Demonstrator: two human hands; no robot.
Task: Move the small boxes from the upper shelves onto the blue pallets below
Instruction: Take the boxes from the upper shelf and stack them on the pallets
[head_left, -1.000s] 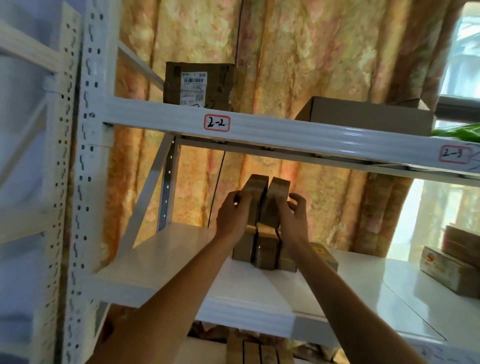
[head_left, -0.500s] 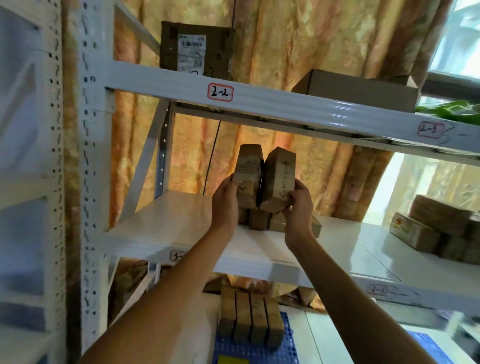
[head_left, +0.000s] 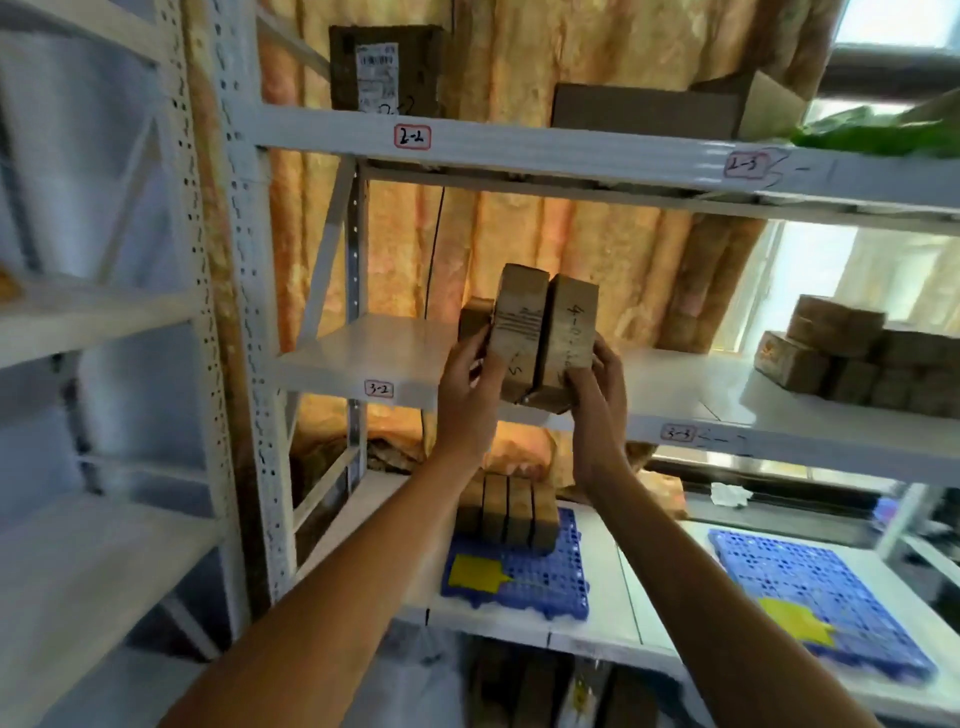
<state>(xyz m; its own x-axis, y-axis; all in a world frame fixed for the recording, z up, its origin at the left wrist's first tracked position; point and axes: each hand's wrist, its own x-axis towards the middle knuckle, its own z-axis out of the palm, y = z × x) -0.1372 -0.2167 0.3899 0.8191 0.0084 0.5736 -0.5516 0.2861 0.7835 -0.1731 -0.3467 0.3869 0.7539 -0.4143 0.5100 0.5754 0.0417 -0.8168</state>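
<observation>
Two small brown boxes stand upright side by side in the air in front of the shelf marked 3-2 (head_left: 363, 358). My left hand (head_left: 470, 382) grips the left box (head_left: 519, 325) and my right hand (head_left: 592, 387) grips the right box (head_left: 569, 332). One more small box (head_left: 474, 317) stays on that shelf behind them, partly hidden. Below, a blue pallet (head_left: 550, 577) carries a row of several small boxes (head_left: 506, 512). A second blue pallet (head_left: 810, 587) lies to the right with no boxes on it.
A pile of small boxes (head_left: 857, 358) sits on shelf 3-3 at the right. The top shelf holds a labelled carton (head_left: 384, 70) and a flat carton (head_left: 649, 106). A white perforated rack post (head_left: 244, 322) rises at the left.
Both hands have lifted the two boxes off shelf 3-2 and drawn them toward me. My view has tipped down, bringing the blue pallets into sight.
</observation>
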